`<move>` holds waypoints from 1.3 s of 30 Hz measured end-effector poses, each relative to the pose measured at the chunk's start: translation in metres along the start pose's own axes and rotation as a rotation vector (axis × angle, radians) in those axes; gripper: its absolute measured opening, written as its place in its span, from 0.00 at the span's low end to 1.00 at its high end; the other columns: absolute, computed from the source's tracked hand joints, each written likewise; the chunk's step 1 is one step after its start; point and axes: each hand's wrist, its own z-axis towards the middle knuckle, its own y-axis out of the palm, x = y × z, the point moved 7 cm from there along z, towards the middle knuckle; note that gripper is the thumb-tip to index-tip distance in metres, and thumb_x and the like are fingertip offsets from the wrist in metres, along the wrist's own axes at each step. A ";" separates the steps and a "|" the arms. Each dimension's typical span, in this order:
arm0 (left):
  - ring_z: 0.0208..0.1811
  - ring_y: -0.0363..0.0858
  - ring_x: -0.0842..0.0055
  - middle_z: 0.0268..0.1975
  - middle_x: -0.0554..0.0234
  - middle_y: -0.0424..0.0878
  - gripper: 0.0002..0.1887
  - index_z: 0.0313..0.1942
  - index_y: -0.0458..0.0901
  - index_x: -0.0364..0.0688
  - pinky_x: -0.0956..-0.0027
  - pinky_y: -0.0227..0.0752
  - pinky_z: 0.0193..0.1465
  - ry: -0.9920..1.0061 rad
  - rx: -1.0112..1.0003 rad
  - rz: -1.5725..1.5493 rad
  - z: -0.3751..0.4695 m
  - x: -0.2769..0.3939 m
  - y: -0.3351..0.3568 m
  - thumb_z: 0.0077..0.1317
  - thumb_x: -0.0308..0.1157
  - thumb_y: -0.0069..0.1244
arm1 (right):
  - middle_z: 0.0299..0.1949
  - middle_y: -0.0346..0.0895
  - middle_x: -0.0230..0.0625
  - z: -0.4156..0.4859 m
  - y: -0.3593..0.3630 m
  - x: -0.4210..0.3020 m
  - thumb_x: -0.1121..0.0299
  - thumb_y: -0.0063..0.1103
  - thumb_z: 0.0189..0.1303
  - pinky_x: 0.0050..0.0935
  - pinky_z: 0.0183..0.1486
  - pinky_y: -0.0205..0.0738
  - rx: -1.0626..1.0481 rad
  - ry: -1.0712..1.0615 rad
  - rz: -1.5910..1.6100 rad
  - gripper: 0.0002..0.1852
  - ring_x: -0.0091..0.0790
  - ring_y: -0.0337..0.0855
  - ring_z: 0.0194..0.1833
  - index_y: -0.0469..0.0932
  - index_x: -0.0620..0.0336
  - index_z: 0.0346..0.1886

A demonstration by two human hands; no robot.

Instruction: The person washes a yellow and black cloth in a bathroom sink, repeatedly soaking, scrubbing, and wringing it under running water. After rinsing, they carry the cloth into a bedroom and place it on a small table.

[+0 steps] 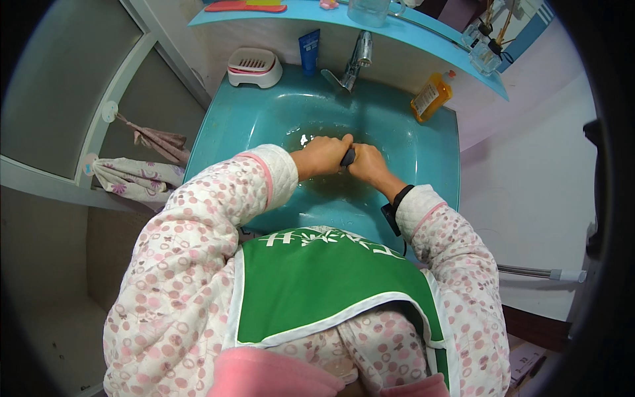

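Observation:
My left hand (325, 155) and my right hand (368, 163) are closed side by side over the teal washbasin (223, 119), just above murky water (337, 186). Between them a small dark item (348, 158), perhaps wet cloth, bulges out, gripped by both hands; most of it is hidden in the fists. A black band with a dark device (391, 218) sits around my right wrist. Behind the hands stands a chrome faucet (358, 57). No running stream can be made out.
On the basin's back ledge stand a soap dish (254, 68), a blue tube (309, 52) and an orange bottle (431, 98). Above runs a blue shelf (317, 15) with a red comb (245, 7), a glass mug (369, 12) and reed diffusers (485, 57). Towels (141, 178) hang at left.

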 end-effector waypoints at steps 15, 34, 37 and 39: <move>0.26 0.80 0.56 0.26 0.54 0.79 0.22 0.43 0.63 0.46 0.58 0.72 0.27 0.445 0.051 0.268 0.013 0.015 -0.023 0.50 0.40 0.53 | 0.19 0.74 0.34 -0.018 0.026 0.018 0.74 0.61 0.33 0.26 0.25 0.67 0.061 0.454 0.798 0.10 0.29 0.74 0.22 0.76 0.67 0.24; 0.26 0.79 0.59 0.28 0.58 0.77 0.21 0.46 0.67 0.54 0.61 0.73 0.25 0.716 -0.049 0.305 0.005 0.018 -0.039 0.52 0.41 0.53 | 0.14 0.61 0.24 -0.023 0.031 -0.013 0.74 0.55 0.43 0.20 0.12 0.47 -0.269 0.457 1.187 0.06 0.18 0.56 0.12 0.70 0.57 0.26; 0.26 0.79 0.59 0.29 0.59 0.76 0.23 0.48 0.67 0.55 0.61 0.73 0.25 0.738 -0.033 0.297 0.002 0.018 -0.042 0.51 0.41 0.53 | 0.15 0.59 0.23 -0.023 0.033 -0.016 0.74 0.54 0.45 0.18 0.13 0.46 -0.350 0.436 1.221 0.05 0.16 0.53 0.12 0.69 0.55 0.26; 0.26 0.79 0.60 0.29 0.59 0.76 0.23 0.48 0.67 0.55 0.61 0.72 0.25 0.736 -0.048 0.304 0.002 0.017 -0.041 0.51 0.41 0.54 | 0.16 0.58 0.23 -0.023 0.034 -0.018 0.75 0.53 0.45 0.17 0.13 0.45 -0.409 0.407 1.245 0.06 0.16 0.52 0.12 0.68 0.55 0.27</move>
